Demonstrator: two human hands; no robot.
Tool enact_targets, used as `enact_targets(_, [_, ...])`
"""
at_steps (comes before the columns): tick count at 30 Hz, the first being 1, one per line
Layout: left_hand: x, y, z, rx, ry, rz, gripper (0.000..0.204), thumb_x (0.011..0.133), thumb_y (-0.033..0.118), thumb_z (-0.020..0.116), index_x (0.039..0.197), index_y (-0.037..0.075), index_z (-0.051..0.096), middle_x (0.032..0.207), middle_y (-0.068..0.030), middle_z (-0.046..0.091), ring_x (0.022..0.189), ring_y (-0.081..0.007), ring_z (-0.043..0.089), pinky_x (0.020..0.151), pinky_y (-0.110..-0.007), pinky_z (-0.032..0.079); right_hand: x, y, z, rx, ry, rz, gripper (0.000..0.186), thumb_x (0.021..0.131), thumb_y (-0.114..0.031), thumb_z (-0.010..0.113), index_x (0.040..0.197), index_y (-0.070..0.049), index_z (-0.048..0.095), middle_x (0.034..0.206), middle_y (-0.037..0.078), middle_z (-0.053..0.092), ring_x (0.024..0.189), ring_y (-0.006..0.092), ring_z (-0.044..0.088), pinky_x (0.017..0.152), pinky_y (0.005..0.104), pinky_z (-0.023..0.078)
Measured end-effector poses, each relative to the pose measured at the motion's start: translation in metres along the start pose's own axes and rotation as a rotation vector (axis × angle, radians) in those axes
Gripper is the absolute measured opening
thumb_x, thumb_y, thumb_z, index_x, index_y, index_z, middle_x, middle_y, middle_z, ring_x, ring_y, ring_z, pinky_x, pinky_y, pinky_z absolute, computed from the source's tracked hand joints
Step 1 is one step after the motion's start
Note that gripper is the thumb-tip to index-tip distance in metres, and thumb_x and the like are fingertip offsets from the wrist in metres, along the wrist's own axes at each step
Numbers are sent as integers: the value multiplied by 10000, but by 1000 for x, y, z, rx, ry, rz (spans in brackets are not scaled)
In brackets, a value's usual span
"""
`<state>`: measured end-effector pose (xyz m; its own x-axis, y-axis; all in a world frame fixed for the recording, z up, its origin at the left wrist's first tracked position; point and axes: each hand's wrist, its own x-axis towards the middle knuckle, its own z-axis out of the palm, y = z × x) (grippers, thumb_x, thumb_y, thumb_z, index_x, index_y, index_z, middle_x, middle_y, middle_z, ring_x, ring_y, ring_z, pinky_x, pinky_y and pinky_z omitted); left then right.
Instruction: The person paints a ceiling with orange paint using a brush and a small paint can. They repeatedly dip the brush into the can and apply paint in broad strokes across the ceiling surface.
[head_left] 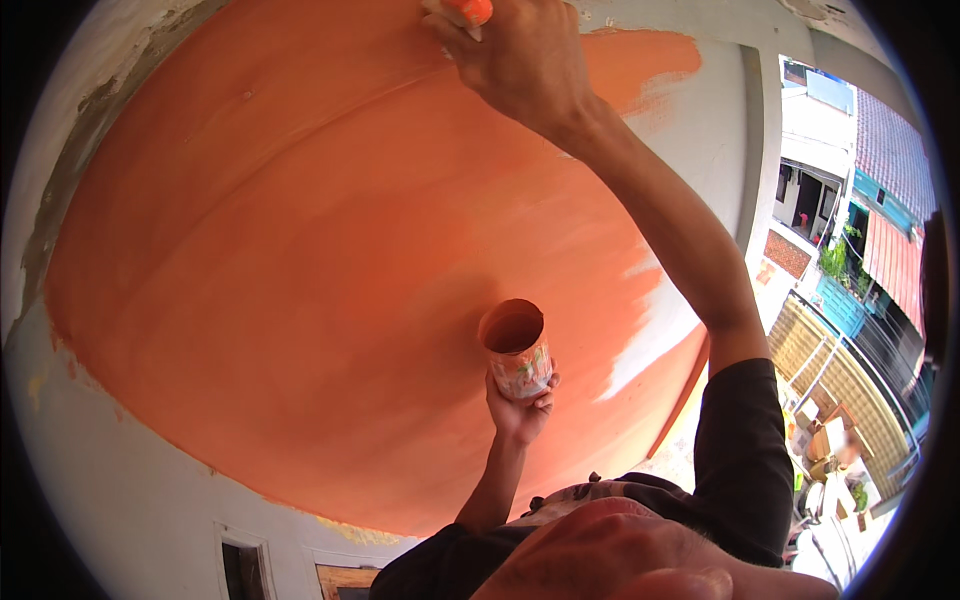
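My left hand is wrapped round the lower part of a paint can, held out in front of the wall. The can is cylindrical and paint-smeared, tilted so that its open, orange-brown inside shows. Raised high at the top edge, my right hand is closed on what looks like a paintbrush. Only its rounded orange end shows, and its bristles are hidden or out of view. Behind both hands a broad coat of orange paint covers the wall, with wet-looking streaks near the top.
Bare pale wall borders the orange on the right, with ragged brush edges. A rough, stained grey strip runs along the left. A small dark opening is low on the left. Outdoors on the right are houses, a patterned fence and piled objects.
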<state>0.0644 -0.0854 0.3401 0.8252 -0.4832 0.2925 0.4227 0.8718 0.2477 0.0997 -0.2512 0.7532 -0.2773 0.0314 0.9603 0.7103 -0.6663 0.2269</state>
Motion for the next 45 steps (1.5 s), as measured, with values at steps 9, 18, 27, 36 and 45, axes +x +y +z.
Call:
enact_targets(9, [3, 1, -3, -29, -2, -20, 737, 972, 585, 545, 1383, -21, 468, 1235, -232, 524, 987, -297, 539, 586, -289, 584, -7, 59, -6, 504, 201, 439, 225, 914, -91, 759, 755, 29, 655, 703, 14, 660, 616, 90, 586, 538, 288, 469])
enact_targets(18, [3, 4, 3, 16, 16, -39, 745, 981, 598, 519, 1389, -23, 457, 1216, -230, 516, 975, -301, 542, 581, -287, 580, -21, 78, -55, -76, 245, 343, 211, 941, -114, 738, 802, -16, 614, 645, 77, 622, 555, 133, 591, 537, 327, 456])
enact_targets(27, [6, 11, -17, -18, 3, -116, 754, 964, 598, 550, 1391, -18, 466, 1247, -230, 515, 1011, -307, 540, 591, -292, 585, -48, -4, 28, 595, 23, 163, 93, 843, -40, 715, 900, -74, 649, 747, 73, 684, 613, 217, 642, 501, 349, 484])
enact_targets(36, [4, 8, -11, -3, 19, -74, 737, 966, 584, 549, 1400, -6, 467, 1277, -235, 514, 1012, -312, 536, 607, -296, 593, -65, 173, -85, 24, 502, 377, 212, 933, -95, 731, 775, 18, 645, 789, 83, 682, 664, 145, 650, 574, 326, 521])
enact_targets(45, [5, 10, -29, -40, -2, -107, 762, 963, 607, 553, 1395, -17, 476, 1270, -246, 531, 1011, -315, 542, 600, -302, 588, -66, 3, 19, -5, 37, -89, 192, 792, -3, 754, 948, -106, 709, 776, 52, 657, 624, 202, 622, 511, 325, 471])
